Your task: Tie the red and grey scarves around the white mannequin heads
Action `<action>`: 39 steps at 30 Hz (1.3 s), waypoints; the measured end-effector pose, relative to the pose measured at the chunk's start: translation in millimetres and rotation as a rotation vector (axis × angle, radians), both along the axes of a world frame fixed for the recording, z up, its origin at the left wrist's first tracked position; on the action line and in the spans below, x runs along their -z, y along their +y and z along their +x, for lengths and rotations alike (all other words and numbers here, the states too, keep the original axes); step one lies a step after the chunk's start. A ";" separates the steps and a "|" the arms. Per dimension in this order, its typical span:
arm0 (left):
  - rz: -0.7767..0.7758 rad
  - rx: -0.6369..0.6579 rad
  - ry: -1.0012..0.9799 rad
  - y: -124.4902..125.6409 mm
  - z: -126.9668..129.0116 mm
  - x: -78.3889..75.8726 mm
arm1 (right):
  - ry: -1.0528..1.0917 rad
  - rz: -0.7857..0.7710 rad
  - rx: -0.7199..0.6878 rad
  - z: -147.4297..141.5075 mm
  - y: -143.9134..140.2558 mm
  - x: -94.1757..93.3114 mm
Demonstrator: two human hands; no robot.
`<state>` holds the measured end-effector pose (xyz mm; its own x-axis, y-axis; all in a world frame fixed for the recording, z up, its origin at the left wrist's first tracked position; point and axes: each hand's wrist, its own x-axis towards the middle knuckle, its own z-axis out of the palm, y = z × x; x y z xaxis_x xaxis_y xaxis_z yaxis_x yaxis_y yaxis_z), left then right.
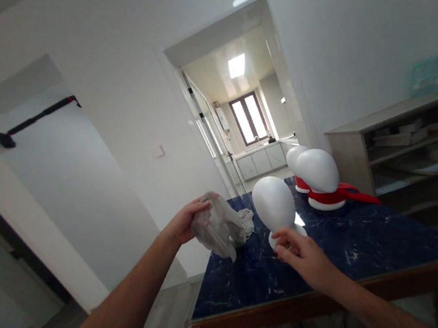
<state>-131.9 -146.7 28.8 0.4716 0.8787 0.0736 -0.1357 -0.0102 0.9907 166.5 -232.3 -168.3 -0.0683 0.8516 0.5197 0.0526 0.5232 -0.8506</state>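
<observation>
My left hand [188, 221] is holding grey cloth [224, 228] at nine o'clock from the white head form [273, 201]; my right hand [308, 259] (nearer) is sitting at five, grip unclear to me.

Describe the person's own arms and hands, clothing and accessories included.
The left hand and right hand are both ungloved, with no ring visible on the fingers in view. Both forearms are bare as far as they show: no sleeve, watch, bracelet or marking can be made out.
</observation>
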 end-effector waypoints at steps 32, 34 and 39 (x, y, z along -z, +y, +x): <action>-0.032 0.029 0.160 -77.0 51.0 86.0 | 0.124 0.098 -0.175 -59.1 31.5 -35.1; -0.082 0.035 0.113 -81.7 59.2 69.7 | 0.201 0.016 -0.500 -67.0 33.4 -32.3; -0.124 0.036 0.010 -82.4 70.6 32.1 | 0.282 0.030 -0.640 -91.3 37.6 -28.0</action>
